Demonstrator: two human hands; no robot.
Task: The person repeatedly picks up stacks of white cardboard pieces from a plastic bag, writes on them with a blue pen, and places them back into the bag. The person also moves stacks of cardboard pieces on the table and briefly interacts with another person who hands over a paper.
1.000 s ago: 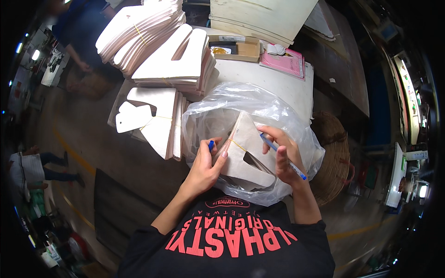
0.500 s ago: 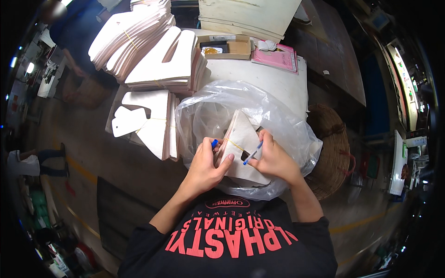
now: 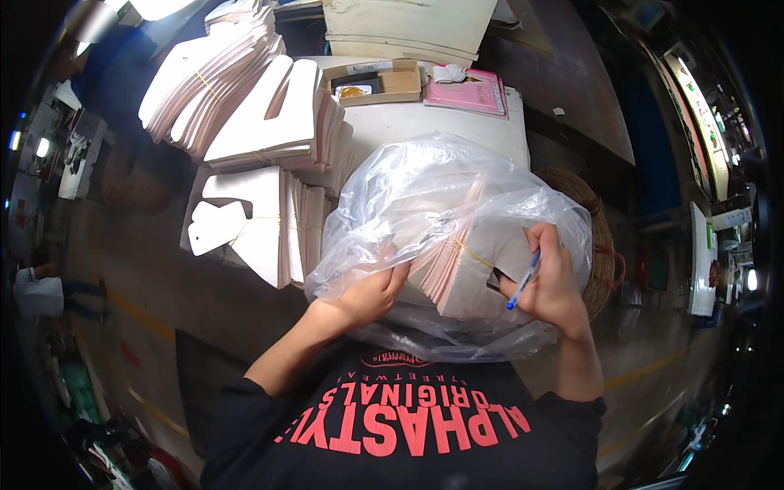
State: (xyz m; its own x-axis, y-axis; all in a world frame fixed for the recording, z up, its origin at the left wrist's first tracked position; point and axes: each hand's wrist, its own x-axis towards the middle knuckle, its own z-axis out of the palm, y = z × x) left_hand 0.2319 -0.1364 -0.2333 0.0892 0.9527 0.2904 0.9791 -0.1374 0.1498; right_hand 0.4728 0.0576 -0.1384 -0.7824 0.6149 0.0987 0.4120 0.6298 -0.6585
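Observation:
A bundle of pale cut fabric-like pieces [image 3: 469, 282], bound with a yellow band, lies tilted inside a large clear plastic bag [image 3: 457, 163]. The bag's film now drapes over its far part. My left hand [image 3: 363, 298] is closed on the bag's edge, left of the bundle; some fingertips are behind the film. My right hand [image 3: 555, 282] is closed round a clear pen [image 3: 529, 278] with a blue end, at the bundle's right side. Its index finger and thumb are at the bag's edge, and whether they grip the film I cannot tell.
Banded stacks of similar pieces [image 3: 269, 122] stand on the left, with a smaller stack [image 3: 257, 216] nearer me. Behind the bag are an open cardboard box [image 3: 396, 82] and a pink booklet [image 3: 465, 94] on a white table [image 3: 384, 122]. A wicker basket [image 3: 603, 261] stands on the right.
My left hand has left the bundle and moved onto the bag. The bag's film has come up over the bundle. My right hand has moved right with the pen.

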